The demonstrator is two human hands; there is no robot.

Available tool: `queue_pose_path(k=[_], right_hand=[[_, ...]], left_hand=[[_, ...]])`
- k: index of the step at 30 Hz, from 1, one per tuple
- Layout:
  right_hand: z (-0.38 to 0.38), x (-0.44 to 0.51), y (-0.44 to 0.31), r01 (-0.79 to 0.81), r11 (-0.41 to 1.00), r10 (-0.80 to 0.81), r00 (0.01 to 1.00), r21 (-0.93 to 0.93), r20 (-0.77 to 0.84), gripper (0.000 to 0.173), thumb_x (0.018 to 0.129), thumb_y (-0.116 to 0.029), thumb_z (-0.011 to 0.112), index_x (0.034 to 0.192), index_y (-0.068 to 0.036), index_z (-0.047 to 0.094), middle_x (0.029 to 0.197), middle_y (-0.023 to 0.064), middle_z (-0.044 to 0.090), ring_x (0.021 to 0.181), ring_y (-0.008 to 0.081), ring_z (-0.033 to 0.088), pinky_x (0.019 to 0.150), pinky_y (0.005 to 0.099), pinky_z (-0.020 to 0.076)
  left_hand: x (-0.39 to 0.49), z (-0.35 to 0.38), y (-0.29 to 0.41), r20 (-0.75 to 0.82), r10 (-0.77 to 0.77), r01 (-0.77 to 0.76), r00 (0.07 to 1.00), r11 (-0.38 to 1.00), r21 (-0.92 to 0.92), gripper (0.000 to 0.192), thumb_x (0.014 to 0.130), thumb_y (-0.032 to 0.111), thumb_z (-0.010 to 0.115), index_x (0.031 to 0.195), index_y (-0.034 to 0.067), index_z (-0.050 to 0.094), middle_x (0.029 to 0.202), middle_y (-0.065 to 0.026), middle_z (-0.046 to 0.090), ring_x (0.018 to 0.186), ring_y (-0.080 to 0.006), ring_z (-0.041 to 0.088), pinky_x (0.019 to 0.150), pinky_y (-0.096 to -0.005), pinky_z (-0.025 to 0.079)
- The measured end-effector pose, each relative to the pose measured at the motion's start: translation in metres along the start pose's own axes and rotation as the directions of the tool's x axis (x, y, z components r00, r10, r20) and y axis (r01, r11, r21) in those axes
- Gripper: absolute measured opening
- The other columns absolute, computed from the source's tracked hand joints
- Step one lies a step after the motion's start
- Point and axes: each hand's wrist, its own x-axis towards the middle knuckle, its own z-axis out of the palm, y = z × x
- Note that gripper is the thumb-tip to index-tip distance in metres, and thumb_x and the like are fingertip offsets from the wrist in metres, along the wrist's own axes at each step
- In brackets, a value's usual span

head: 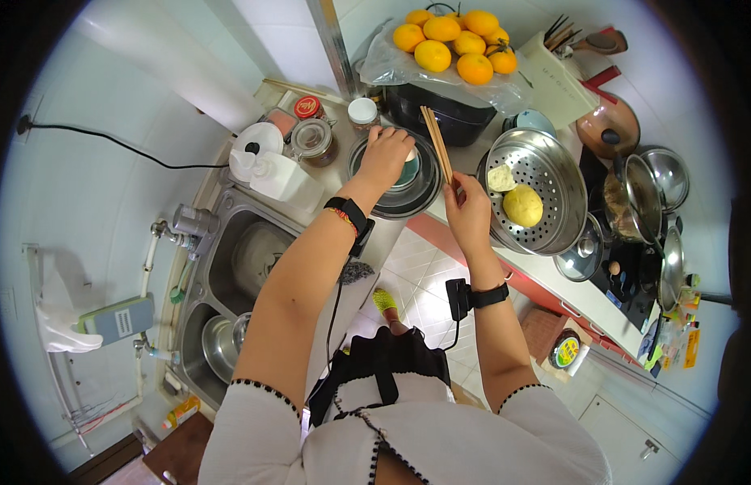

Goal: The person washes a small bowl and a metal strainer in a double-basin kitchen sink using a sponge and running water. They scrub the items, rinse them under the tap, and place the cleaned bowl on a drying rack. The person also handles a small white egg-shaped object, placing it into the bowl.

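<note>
My left hand (pixel 384 159) reaches over a dark round pan (pixel 433 188) on the counter. Its fingers curl over a green and white bowl (pixel 408 173) that sits inside the pan, and the hand hides much of it. In my right hand (pixel 468 209) are several wooden chopsticks (pixel 434 139), pinched near one end and pointing away from me. Just right of that hand stands a perforated steel steamer (pixel 554 227). It holds a round yellow dough-like ball (pixel 523 206) and a smaller pale yellow piece (pixel 501 178).
Oranges (pixel 442 45) in a plastic bag rest on a black appliance (pixel 439 112) behind the pan. Jars (pixel 315 140) and a white bottle (pixel 284 179) stand left, by the steel sink (pixel 227 200). A glass lid (pixel 578 254) and pots (pixel 633 200) lie right.
</note>
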Motion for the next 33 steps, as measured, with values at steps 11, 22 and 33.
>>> queue_pose_path(k=[11, 22, 33], right_hand=[[-0.001, 0.001, 0.001, 0.045, 0.998, -0.043, 0.998, 0.034, -0.042, 0.023, 0.086, -0.005, 0.068, 0.107, 0.004, 0.065, 0.081, 0.0146, 0.061, 0.062, 0.0235, 0.055, 0.058, 0.034, 0.0456], [0.009, 0.003, -0.004, 0.064, 0.997, -0.063, 0.998, 0.039, -0.014, 0.023, 0.086, -0.004, 0.069, 0.108, 0.003, 0.065, 0.081, 0.0134, 0.062, 0.06, 0.0193, 0.054, 0.056, 0.0316, 0.0447], [0.018, 0.005, 0.0, 0.044, 0.999, -0.044, 0.999, 0.023, -0.007, 0.023, 0.086, -0.005, 0.068, 0.106, 0.004, 0.066, 0.086, 0.0156, 0.065, 0.062, 0.0209, 0.057, 0.058, 0.0322, 0.0472]], left_hand=[[0.011, 0.015, -0.008, 0.211, 0.122, -0.136, 0.97, 0.989, 0.054, 0.028, 0.079, 0.0, 0.058, 0.102, 0.01, 0.07, 0.099, -0.0074, 0.067, 0.105, -0.0242, 0.063, 0.1, -0.0408, 0.038], [0.01, 0.026, -0.001, 0.29, 0.095, -0.129, 0.952, 0.987, 0.099, 0.018, 0.08, 0.005, 0.061, 0.096, 0.007, 0.069, 0.095, -0.0109, 0.068, 0.095, -0.024, 0.066, 0.092, -0.0334, 0.043], [-0.008, 0.029, 0.009, 0.215, 0.008, -0.06, 0.977, 0.97, 0.237, 0.029, 0.081, 0.008, 0.061, 0.109, 0.009, 0.069, 0.111, -0.0104, 0.064, 0.113, -0.0266, 0.057, 0.111, -0.0453, 0.033]])
